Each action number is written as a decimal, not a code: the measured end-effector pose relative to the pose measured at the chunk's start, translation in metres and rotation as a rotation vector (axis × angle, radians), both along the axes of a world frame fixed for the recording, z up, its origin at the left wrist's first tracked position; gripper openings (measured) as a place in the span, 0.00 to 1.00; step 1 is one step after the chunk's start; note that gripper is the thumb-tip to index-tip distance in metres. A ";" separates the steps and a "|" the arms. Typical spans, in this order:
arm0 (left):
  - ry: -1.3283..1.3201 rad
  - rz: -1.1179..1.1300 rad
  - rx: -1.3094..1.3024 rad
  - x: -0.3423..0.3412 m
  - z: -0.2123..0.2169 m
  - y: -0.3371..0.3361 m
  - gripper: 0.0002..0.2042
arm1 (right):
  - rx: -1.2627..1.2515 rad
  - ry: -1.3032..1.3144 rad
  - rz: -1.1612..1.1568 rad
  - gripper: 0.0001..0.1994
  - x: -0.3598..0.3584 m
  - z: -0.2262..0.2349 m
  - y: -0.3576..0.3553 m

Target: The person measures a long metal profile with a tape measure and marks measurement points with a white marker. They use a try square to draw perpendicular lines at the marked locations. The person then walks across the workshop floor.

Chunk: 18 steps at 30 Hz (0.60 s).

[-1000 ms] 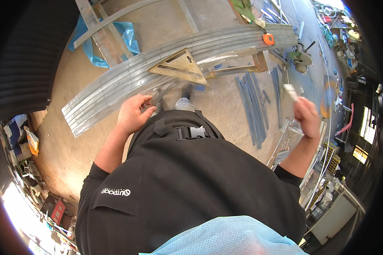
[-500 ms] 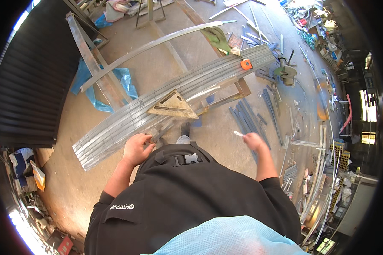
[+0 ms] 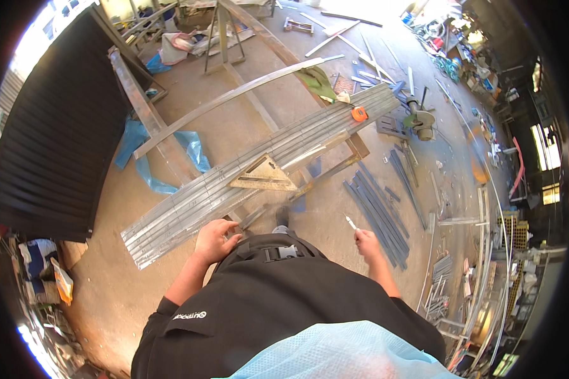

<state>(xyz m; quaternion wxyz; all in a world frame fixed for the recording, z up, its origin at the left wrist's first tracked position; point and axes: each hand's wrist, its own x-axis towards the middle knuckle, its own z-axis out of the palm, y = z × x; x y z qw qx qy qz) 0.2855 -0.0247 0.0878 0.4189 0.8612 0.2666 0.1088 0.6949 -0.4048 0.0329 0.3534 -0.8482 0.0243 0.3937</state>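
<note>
1. Fingers point(image 3: 361, 235) of my right hand point(image 3: 369, 246) are together, clamped on a slim white pen point(image 3: 349, 221), whose end sticks out past them, up and toward my left.
2. My left hand point(image 3: 214, 241) is loosely curled, thumb and fingertips apart, with nothing to be seen between them.
3. That left hand is close to the near edge of some long grey metal bars point(image 3: 193, 206); I cannot tell whether it touches them.
4. The bars lie side by side, slanting from my left across to the far right, with dark marks on them.
5. A pale triangle ruler point(image 3: 269, 172) lies flat on the bars, ahead and right of my left hand, ahead and left of the pen.
6. An orange tape measure point(image 3: 359, 114) sits farther along the bars, well apart from both hands.
7. Blue-grey strips point(image 3: 376, 211) lie on the floor point(image 3: 322, 222), ahead and right of my right hand.
</note>
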 end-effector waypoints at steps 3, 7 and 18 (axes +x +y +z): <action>0.116 0.063 -0.142 0.004 0.001 -0.003 0.18 | 0.364 0.156 0.023 0.19 -0.043 -0.001 0.023; -0.069 -0.104 -0.159 0.042 0.013 -0.011 0.19 | 0.557 0.303 0.226 0.18 -0.063 0.056 0.102; -0.532 0.014 -0.949 0.140 0.048 -0.051 0.16 | 0.663 0.334 0.645 0.15 -0.091 0.135 0.187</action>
